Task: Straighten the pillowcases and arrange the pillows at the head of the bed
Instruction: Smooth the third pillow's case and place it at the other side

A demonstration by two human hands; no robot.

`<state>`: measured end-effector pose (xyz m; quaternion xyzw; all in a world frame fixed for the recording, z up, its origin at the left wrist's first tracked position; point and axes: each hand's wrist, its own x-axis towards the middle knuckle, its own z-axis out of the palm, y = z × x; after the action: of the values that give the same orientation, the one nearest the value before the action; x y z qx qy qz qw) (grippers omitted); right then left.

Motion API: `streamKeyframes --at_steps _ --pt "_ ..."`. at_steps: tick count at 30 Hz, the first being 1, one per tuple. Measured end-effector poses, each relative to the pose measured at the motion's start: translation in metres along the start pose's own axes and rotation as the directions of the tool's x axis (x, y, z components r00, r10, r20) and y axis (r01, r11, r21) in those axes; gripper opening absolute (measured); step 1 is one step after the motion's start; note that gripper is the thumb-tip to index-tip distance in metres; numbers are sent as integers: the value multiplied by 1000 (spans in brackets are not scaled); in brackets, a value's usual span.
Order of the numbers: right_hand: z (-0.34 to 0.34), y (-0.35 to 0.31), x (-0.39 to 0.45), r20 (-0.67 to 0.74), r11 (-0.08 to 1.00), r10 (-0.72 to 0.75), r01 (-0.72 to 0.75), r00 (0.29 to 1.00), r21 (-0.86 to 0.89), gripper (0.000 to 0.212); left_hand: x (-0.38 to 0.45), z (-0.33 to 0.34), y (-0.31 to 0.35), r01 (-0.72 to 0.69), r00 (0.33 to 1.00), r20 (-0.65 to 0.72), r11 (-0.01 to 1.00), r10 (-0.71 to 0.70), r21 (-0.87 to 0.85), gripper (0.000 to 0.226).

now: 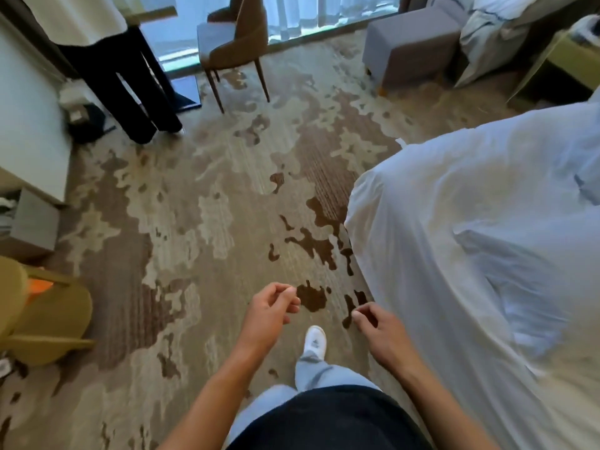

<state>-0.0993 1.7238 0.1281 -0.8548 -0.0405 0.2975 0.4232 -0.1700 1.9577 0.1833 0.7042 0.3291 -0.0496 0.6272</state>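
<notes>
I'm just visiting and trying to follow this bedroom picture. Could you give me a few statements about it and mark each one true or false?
1. Both hands hold nothing. True: the left hand and right hand hang loosely curled over the carpet.
2. The right hand grips the bed's white cover. False: it is near the bed but holds nothing.
3. A brown chair stands by the window. True.
4. A pillow lies on the carpet by the white shoe. False: only patterned carpet shows around the shoe.
5. Another person stands at the far left. True: dark trouser legs show there.
</notes>
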Motion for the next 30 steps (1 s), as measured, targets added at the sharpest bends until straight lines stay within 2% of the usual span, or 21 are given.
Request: streamKeyframes --at_steps 3,6,9,12,16,20,25,30 --pt "-5 -70 86 31 996 -86 86 996 1 14 59 -27 27 26 999 -39 1000 -26 1 20" --pt "-16 -135 165 3 987 -160 160 987 22 15 119 -43 51 70 995 -67 997 -71 -21 22" --pt "-30 -184 240 -39 982 -188 189 981 28 15 187 -52 72 129 991 -39 991 -130 -22 21" --pt "-46 -214 312 -87 984 -172 175 981 22 15 268 -54 105 124 992 34 992 -125 25 21" --pt "-77 -239 389 -176 998 -32 40 984 46 14 384 -42 175 92 984 143 993 -103 80 19" --pt "-115 -249 439 -315 986 154 -124 936 113 15 484 -7 258 24 944 320 983 -81 180 18" --pt "-161 -248 488 -453 934 352 -274 819 229 17 588 66 358 -179 834 552 936 -19 303 16" --pt "-210 -237 558 -544 872 475 -289 691 395 14 681 149 434 -322 708 706 896 12 307 16"
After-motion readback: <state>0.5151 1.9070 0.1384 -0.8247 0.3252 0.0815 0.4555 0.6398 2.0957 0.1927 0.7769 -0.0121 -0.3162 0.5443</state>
